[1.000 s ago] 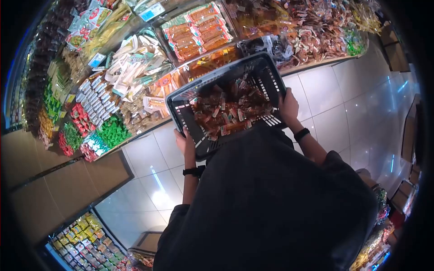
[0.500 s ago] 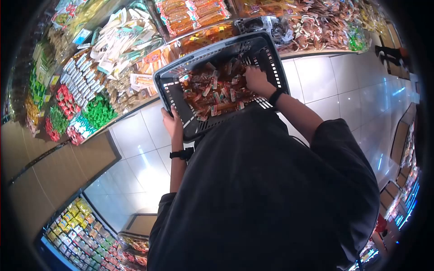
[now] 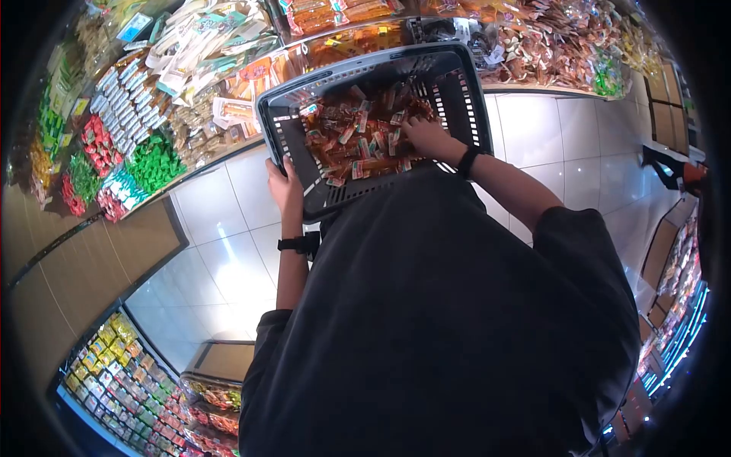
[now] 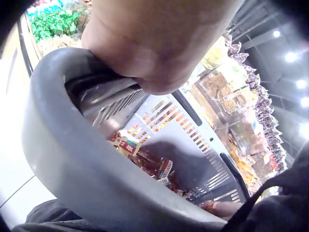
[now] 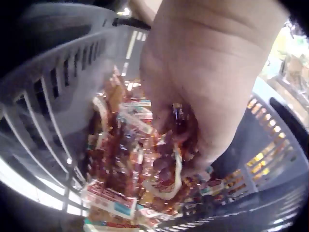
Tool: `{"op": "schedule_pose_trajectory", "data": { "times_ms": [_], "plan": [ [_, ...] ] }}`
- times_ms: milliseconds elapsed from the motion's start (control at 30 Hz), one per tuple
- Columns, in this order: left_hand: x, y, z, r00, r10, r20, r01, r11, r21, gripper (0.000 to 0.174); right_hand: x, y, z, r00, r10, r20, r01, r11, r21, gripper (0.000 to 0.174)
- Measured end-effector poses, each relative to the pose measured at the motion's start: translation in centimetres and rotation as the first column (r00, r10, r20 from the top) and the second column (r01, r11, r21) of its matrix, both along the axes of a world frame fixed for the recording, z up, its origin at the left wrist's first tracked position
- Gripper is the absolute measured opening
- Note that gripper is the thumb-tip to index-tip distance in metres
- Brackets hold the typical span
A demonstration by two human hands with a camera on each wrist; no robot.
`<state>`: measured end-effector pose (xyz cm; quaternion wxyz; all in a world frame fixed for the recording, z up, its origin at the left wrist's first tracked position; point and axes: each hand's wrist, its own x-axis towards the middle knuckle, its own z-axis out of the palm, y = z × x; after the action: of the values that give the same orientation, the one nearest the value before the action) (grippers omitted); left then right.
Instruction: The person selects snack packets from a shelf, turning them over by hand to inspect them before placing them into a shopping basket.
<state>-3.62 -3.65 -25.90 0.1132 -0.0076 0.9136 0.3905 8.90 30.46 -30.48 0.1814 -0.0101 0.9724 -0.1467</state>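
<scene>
A dark grey plastic shopping basket (image 3: 346,70) with slotted sides is held in front of the body. Many small clear-wrapped reddish-brown snack packets (image 3: 354,137) lie heaped in it. My left hand (image 3: 285,189) grips the basket's left end, the thumb over the rim; the left wrist view shows that rim (image 4: 87,159) close up. Inside the basket, toward its right side, my right hand (image 3: 434,141) reaches down into the heap. In the right wrist view its fingers (image 5: 166,130) curl among the packets around one with a pale strip, partly hidden by the hand.
Beyond the basket runs a display counter with bulk snacks: white packets (image 3: 213,46), green-wrapped sweets (image 3: 154,164) and brown packs (image 3: 533,57). Pale floor tiles (image 3: 529,129) lie to the right. Another person's foot (image 3: 662,169) shows at the right edge. A shelf of packets (image 3: 126,381) stands lower left.
My right hand has let go of the basket's right rim and moved inward and down into the packets. My left hand keeps its grip. The counter has slid upward in the head view.
</scene>
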Motion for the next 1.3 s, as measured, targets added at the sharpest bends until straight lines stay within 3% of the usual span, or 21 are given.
{"op": "schedule_pose_trajectory", "data": {
  "times_ms": [67,100,133,200,333,400,433,467,533,600,667,767,900,967,1000,1067,1100,1167,1200,1267,1300],
  "plan": [
    [-0.1,0.3,0.2,1.000,0.015,-0.011,-0.015,1.000,0.016,0.037,2.0,0.3,-6.9,0.999,0.048,0.008,-0.049,0.996,0.068,0.044],
    [-0.1,0.5,0.1,1.000,0.018,-0.011,-0.018,1.000,0.020,0.037,2.4,-0.1,-6.9,0.985,0.066,-0.162,-0.051,0.994,0.091,0.040],
    [0.0,0.5,0.1,0.999,0.029,-0.030,-0.028,1.000,0.009,0.036,1.9,0.3,-7.0,0.984,0.071,-0.161,-0.057,0.994,0.094,0.040],
    [0.1,0.2,-0.2,0.998,0.048,-0.047,-0.048,0.999,-0.005,0.035,0.5,0.7,-7.1,0.979,0.171,0.110,-0.180,0.981,0.073,0.034],
    [0.0,-0.1,-0.6,0.997,0.026,-0.078,-0.028,0.999,-0.034,0.035,-2.2,1.1,-0.8,0.927,0.251,0.279,-0.228,0.967,-0.112,0.044],
    [0.0,0.1,-0.4,0.997,0.032,-0.071,-0.033,0.999,-0.006,0.035,-3.4,0.8,-0.1,0.927,0.111,0.359,-0.108,0.994,-0.028,0.052],
    [-0.1,0.1,-0.5,0.997,0.031,-0.066,-0.032,0.999,-0.014,0.034,-3.9,-0.1,2.4,0.947,0.065,0.315,-0.017,0.988,-0.152,0.050],
    [-0.1,0.1,-0.5,0.998,0.028,-0.062,-0.029,0.999,-0.024,0.033,-4.5,-1.0,2.3,0.948,0.071,0.311,-0.022,0.987,-0.158,0.050],
    [-0.1,-0.1,-1.1,0.996,0.029,-0.085,-0.032,0.999,-0.043,0.032,-5.5,-2.9,2.0,0.937,0.262,0.229,-0.158,0.907,-0.389,0.054],
    [-0.1,-0.2,-1.4,0.992,0.024,-0.120,-0.026,0.999,-0.022,0.032,-5.1,-5.5,0.9,0.942,0.233,0.243,-0.107,0.891,-0.441,0.054],
    [-0.4,-0.3,-1.8,0.987,0.019,-0.158,-0.025,0.999,-0.032,0.033,-5.1,-7.0,-1.0,0.785,0.347,0.513,-0.196,0.925,-0.325,0.052],
    [-0.1,-0.3,-1.4,0.991,-0.002,-0.135,-0.008,0.997,-0.076,0.037,-5.8,-7.5,-6.1,0.713,0.462,0.528,-0.274,0.876,-0.396,0.043],
    [-0.1,0.0,-0.8,0.991,0.005,-0.131,-0.011,0.999,-0.047,0.036,-6.0,-5.7,-3.3,0.757,0.461,0.462,-0.256,0.861,-0.440,0.035],
    [-0.1,-0.1,-1.1,0.992,-0.006,-0.123,0.003,1.000,-0.020,0.036,-6.0,-4.7,-1.0,0.853,0.418,0.313,-0.233,0.842,-0.487,0.037],
    [-0.1,-0.3,-1.4,0.993,-0.001,-0.120,-0.001,1.000,-0.019,0.036,-6.1,-4.2,-0.1,0.850,0.421,0.316,-0.236,0.841,-0.487,0.037],
    [-0.2,-0.5,-2.0,0.986,-0.026,-0.163,0.016,0.998,-0.064,0.039,-6.7,-2.9,1.4,0.936,0.155,0.315,-0.028,0.928,-0.371,0.038],
    [0.1,-0.5,-1.9,0.987,-0.021,-0.160,0.011,0.998,-0.062,0.039,-6.7,-2.1,2.4,0.935,0.159,0.319,-0.032,0.929,-0.370,0.038],
    [0.0,0.0,-0.7,0.993,0.019,-0.116,-0.024,0.998,-0.049,0.043,-6.9,-0.3,5.1,0.989,-0.009,0.147,0.083,0.861,-0.502,0.031],
    [0.0,0.6,0.6,0.993,0.014,-0.121,-0.019,0.999,-0.046,0.043,-7.3,0.2,7.2,0.990,-0.015,0.142,0.085,0.862,-0.500,0.031],
    [0.2,1.9,4.5,0.864,-0.083,-0.497,0.040,0.994,-0.097,0.048,-7.7,0.7,11.2,0.877,-0.162,0.452,0.468,0.502,-0.727,0.024],
    [-0.1,2.4,6.4,0.951,-0.079,-0.299,0.110,0.990,0.087,0.049,-7.7,0.9,11.4,0.862,-0.178,0.475,0.506,0.356,-0.785,0.021]
  ]
}}
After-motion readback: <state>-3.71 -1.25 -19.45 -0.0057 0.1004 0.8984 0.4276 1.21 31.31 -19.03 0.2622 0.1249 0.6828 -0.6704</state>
